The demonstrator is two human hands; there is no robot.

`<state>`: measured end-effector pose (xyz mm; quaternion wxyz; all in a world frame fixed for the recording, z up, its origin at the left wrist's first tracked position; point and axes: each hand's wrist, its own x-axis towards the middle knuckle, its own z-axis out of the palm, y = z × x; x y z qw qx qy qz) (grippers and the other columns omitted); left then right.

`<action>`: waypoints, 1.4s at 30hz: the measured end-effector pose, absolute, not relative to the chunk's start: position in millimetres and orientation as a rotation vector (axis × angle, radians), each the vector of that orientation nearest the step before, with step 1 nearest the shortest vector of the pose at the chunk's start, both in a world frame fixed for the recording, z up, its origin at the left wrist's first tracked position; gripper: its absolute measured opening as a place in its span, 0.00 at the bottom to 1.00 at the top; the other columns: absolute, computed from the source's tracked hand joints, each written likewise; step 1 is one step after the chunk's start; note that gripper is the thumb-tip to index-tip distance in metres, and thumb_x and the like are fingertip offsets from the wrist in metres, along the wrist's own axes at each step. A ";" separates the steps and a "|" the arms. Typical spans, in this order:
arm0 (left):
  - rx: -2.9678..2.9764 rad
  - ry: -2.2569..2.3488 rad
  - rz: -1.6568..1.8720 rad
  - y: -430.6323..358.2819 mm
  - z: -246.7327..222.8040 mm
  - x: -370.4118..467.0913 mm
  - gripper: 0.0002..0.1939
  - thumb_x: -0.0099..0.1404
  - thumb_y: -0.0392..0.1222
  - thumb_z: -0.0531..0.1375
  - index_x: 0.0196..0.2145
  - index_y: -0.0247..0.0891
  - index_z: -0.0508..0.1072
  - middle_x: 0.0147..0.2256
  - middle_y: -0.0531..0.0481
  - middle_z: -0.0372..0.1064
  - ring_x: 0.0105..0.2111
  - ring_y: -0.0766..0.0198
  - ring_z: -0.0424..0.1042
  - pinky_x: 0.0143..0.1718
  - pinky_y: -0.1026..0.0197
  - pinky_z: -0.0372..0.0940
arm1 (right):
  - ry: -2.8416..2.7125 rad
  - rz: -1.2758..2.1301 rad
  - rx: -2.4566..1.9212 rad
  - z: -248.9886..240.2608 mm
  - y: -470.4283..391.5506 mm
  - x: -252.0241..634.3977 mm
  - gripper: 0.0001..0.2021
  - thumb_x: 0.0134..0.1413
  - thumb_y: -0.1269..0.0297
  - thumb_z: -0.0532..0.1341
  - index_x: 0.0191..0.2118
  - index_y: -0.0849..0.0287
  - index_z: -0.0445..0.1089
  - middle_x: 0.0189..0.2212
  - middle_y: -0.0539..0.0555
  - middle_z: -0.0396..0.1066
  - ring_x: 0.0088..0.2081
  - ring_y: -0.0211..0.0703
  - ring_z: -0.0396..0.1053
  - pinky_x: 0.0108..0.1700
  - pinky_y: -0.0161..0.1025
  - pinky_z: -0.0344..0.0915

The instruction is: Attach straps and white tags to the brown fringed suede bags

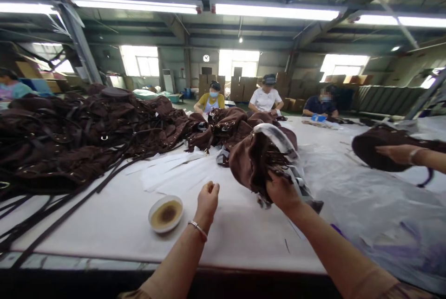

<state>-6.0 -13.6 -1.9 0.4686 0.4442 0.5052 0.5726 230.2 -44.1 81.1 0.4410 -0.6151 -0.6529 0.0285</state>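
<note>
My left hand is closed above the white tabletop, its fingers pressed together; whatever they may hold is too small to make out. Just left of it stands a round white bowl with brownish contents and a dark patch in the middle. My right hand grips the edge of a brown fabric bag, which lies tilted with its opening facing me. Clear plastic curves along the bag's upper and right side. The fingertips of my right hand are partly hidden in the bag's folds.
A large heap of brown bags with long dark straps covers the left side. Clear plastic sheets lie at the right. Another person's hand touches a dark bag at the far right. Several people work behind the table.
</note>
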 end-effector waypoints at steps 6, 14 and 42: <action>0.958 1.168 1.543 -19.4 -1.6 -38.6 0.25 0.64 0.58 0.57 0.48 0.35 0.71 0.51 0.38 0.69 0.51 0.54 0.68 0.46 0.54 0.70 | -2.259 -0.106 -1.647 21.8 -55.0 245.8 0.24 0.50 0.77 0.54 0.51 0.54 0.75 0.58 0.61 0.66 0.50 0.57 0.69 0.53 0.50 0.63; 2.100 1.107 0.940 -44.3 -9.8 -45.4 0.16 0.60 0.44 0.63 0.46 0.38 0.75 0.42 0.44 0.73 0.44 0.57 0.72 0.49 0.54 0.66 | -2.205 0.090 -1.584 -37.7 -84.5 268.4 0.26 0.46 0.74 0.57 0.55 0.61 0.71 0.64 0.64 0.56 0.59 0.57 0.61 0.59 0.50 0.61; 2.789 0.966 0.313 18.5 10.3 -8.0 0.12 0.55 0.28 0.57 0.33 0.38 0.78 0.37 0.46 0.73 0.41 0.59 0.69 0.46 0.59 0.65 | -2.173 0.025 -1.608 -24.9 -55.4 294.8 0.13 0.56 0.65 0.58 0.44 0.58 0.76 0.48 0.59 0.75 0.51 0.53 0.69 0.56 0.50 0.63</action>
